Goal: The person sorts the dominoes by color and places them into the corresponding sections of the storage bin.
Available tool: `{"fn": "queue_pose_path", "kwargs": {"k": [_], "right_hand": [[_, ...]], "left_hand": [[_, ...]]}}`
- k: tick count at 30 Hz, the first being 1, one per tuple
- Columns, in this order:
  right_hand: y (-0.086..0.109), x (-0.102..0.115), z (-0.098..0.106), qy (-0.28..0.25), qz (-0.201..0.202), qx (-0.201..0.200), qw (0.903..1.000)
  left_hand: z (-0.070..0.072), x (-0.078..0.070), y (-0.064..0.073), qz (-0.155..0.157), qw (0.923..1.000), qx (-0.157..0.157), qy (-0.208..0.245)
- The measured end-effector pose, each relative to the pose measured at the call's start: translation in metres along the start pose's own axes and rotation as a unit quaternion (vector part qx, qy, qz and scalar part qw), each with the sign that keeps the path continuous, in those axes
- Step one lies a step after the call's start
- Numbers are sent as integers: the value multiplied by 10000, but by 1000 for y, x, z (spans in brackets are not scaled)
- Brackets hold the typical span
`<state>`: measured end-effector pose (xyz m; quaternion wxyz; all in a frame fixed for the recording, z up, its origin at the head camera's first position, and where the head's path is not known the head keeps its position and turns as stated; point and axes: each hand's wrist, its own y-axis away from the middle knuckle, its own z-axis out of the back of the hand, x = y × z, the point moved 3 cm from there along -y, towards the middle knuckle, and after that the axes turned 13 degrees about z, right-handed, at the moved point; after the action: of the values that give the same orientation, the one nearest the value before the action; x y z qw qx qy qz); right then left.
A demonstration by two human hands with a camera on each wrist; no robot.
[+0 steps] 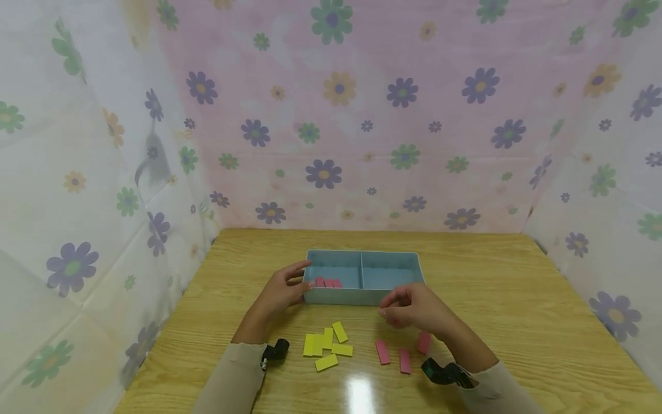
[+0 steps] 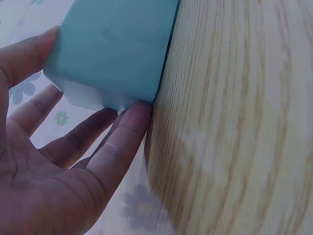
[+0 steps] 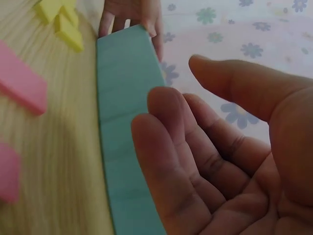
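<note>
A light blue two-compartment box [image 1: 338,296] stands on the table, and a few small pink tiles [image 1: 328,283] lie in its left compartment. My left hand [image 1: 281,292] touches the box's left end, the thumb at the rim by the front corner. In the left wrist view its fairly straight fingers [image 2: 117,147] rest against the end wall. Holding nothing, my right hand [image 1: 414,310] hovers by the box's front right, fingers loosely bent and thumb apart from them in the right wrist view. Three pink tiles [image 1: 383,352] lie on the table near it.
Several yellow tiles [image 1: 326,362] lie in a loose group in front of the box, left of the pink ones. Flower-patterned cloth [image 1: 336,126] hangs behind the wooden table [image 1: 486,276] and along both sides. Each wrist wears a small black camera [image 1: 279,349].
</note>
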<state>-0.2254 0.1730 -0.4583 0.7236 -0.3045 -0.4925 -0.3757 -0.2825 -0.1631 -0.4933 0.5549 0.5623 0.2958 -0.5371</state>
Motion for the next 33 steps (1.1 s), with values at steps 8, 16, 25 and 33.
{"fn": "queue_pose_path", "kwargs": {"k": [8, 16, 25, 33], "right_hand": [[11, -15, 0, 333, -189, 365, 9986], [17, -27, 0, 262, -212, 537, 9980], [15, -28, -13, 886, -174, 521, 9946], [16, -26, -21, 1307, -150, 329, 9908]], "left_hand": [[0, -1, 1, 38, 10000, 0, 23], [0, 0, 1, 33, 9999, 46, 108], [0, 0, 0, 7, 10000, 32, 90], [0, 0, 1, 16, 10000, 39, 74]]}}
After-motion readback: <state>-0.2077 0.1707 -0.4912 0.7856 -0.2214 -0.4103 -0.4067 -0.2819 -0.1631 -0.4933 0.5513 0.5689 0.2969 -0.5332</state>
